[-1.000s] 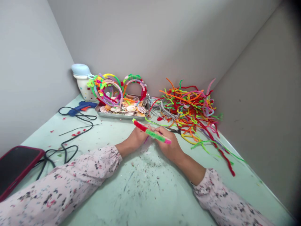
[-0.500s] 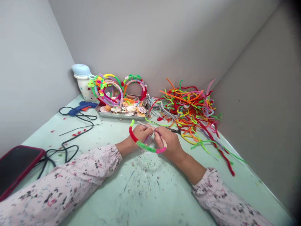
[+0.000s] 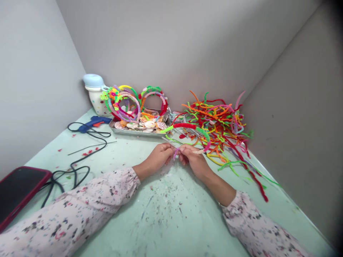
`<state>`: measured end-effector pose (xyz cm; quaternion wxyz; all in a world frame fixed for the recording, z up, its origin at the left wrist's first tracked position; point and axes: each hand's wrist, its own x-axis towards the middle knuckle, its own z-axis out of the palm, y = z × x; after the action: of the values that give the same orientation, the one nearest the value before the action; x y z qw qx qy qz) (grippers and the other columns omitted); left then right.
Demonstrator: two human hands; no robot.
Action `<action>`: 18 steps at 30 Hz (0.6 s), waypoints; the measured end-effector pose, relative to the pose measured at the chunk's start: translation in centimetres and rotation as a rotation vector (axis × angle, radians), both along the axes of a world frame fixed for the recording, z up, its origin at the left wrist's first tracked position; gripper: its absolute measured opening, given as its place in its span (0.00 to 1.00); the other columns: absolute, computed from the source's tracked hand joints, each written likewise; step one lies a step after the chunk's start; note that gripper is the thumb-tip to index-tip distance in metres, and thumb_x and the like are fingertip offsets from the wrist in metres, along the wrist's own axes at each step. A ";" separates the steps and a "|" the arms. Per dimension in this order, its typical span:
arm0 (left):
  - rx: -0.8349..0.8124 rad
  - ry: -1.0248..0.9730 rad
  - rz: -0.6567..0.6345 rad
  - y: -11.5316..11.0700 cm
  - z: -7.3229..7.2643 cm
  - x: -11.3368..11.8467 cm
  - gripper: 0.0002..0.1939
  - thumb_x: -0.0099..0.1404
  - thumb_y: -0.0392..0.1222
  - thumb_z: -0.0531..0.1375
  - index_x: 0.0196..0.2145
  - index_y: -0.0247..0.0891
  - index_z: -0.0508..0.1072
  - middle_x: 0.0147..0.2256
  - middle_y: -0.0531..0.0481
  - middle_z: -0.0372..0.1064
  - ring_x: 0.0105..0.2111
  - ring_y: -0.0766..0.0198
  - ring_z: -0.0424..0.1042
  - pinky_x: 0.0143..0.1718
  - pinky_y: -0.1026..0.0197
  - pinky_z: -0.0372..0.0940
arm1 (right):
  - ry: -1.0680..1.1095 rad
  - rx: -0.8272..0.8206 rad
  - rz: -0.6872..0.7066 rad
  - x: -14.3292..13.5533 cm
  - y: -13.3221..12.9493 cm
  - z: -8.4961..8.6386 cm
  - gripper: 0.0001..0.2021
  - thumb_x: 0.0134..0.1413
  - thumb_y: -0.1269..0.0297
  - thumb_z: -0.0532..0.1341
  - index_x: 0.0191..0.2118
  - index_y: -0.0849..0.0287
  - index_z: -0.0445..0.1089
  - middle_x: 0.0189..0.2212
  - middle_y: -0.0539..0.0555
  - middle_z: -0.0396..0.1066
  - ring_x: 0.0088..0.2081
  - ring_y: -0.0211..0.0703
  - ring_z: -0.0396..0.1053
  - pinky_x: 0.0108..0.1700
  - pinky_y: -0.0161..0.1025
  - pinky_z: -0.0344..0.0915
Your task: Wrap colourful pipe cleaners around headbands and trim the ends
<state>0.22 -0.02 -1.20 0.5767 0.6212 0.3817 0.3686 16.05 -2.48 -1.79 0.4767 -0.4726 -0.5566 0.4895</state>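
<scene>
A curved headband (image 3: 184, 126), wrapped in lime, red, green, pink and pale sections of fuzzy pipe cleaner, arches up behind my hands. Its pale end runs into my right hand (image 3: 195, 160), whose fingers are closed on it. My left hand (image 3: 160, 157) is closed in a pinch close by, at the other side of a short purple pipe cleaner (image 3: 176, 152). That purple piece shows in the small gap between both sets of fingertips, with a tail hanging down. My fingers hide just how it is wound there.
Behind my hands stands a metal tray (image 3: 134, 132) of shells with finished headbands (image 3: 154, 91). A tangled heap of pipe cleaners (image 3: 214, 114) lies at right. To the left are a blue glue gun (image 3: 93, 122), a black cord (image 3: 73, 164), a phone (image 3: 21, 189) and a lidded cup (image 3: 96, 98).
The headband has flipped from hanging below my hands to arching above and behind them. Its purple piece now shows between my fingertips. Both hands stay near the same spot.
</scene>
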 end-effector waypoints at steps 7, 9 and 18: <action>0.074 0.018 0.039 0.2 -0.5 0.1 0.05 0.57 0.38 0.55 0.29 0.34 0.68 0.19 0.57 0.60 0.18 0.72 0.57 0.21 0.66 0.52 | 0.052 -0.024 -0.008 0.0 0.2 -0.1 0.09 0.51 0.62 0.55 0.25 0.59 0.66 0.17 0.47 0.63 0.19 0.33 0.57 0.22 0.33 0.53; 0.096 0.030 0.051 0.2 -0.5 0.1 0.06 0.56 0.36 0.56 0.33 0.33 0.69 0.21 0.56 0.62 0.19 0.72 0.58 0.22 0.66 0.54 | 0.058 -0.020 -0.002 0.0 0.3 -0.2 0.09 0.51 0.62 0.55 0.25 0.59 0.66 0.17 0.47 0.62 0.18 0.33 0.57 0.21 0.33 0.53; 0.080 -0.012 0.052 -0.1 0.2 0.2 0.08 0.58 0.40 0.58 0.34 0.32 0.70 0.25 0.53 0.66 0.19 0.73 0.59 0.23 0.67 0.56 | 0.102 -0.026 0.037 0.4 0.5 -0.6 0.10 0.53 0.60 0.55 0.25 0.59 0.66 0.17 0.47 0.63 0.18 0.33 0.57 0.21 0.32 0.54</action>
<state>0.44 -0.12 -1.02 0.5441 0.6312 0.3793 0.4021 16.41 -1.94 -2.43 0.4890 -0.4428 -0.5340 0.5288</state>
